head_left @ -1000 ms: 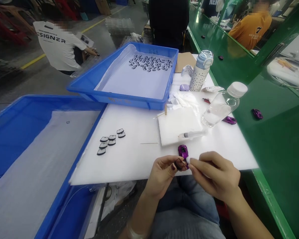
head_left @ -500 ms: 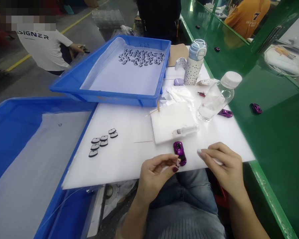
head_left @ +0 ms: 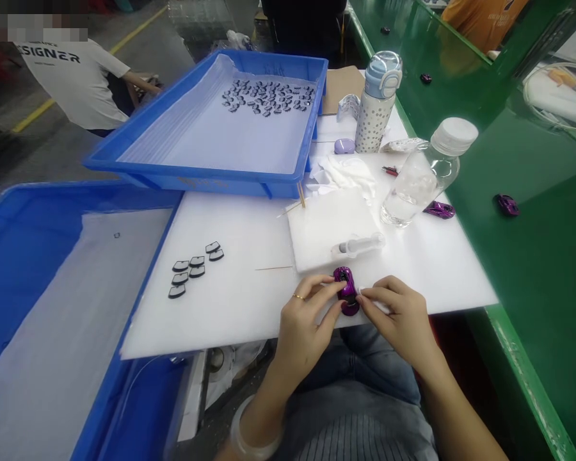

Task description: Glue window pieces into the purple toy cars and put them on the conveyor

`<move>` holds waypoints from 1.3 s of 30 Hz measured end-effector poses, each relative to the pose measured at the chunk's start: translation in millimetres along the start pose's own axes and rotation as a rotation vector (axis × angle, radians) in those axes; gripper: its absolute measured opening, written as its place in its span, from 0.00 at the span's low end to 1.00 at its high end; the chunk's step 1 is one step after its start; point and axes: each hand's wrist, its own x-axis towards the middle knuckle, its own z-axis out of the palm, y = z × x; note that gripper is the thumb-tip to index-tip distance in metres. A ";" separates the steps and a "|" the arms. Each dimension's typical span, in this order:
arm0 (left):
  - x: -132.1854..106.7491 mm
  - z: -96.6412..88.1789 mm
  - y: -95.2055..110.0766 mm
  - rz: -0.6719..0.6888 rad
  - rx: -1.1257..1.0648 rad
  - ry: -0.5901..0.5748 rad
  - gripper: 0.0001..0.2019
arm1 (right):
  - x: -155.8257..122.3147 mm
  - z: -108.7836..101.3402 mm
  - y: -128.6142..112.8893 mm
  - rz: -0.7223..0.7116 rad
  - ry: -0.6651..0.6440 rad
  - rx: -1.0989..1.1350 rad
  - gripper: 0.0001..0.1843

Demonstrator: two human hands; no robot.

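Note:
A small purple toy car (head_left: 347,289) sits near the front edge of the white work surface. My left hand (head_left: 310,314) grips it from its left side, thumb at the near end and fingers along the body and top. My right hand (head_left: 398,310) is closed in a pinch against the car's right side. Something small and white shows at its fingertips, too small to make out. Just beyond the car, a clear syringe-like tube (head_left: 360,245) lies on a white foam pad (head_left: 329,224). Several dark-edged, curved small parts (head_left: 196,261) lie to the left.
A blue tray (head_left: 196,182) with many small dark parts stands behind, left of a dotted bottle (head_left: 372,115). A clear bottle (head_left: 420,182) stands at right, another purple car (head_left: 440,209) beside it. More cars lie on the green bench (head_left: 523,256). A person (head_left: 72,83) sits at far left.
My left hand has taken hold of the car, and the small pale thing at its fingertips no longer shows. My right hand has moved left to the car's side. The view has shifted slightly.

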 end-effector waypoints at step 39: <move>-8.5 7.1 -9.3 0.215 0.319 -0.004 0.15 | -84.8 -115.0 67.3 0.853 0.458 -0.712 0.30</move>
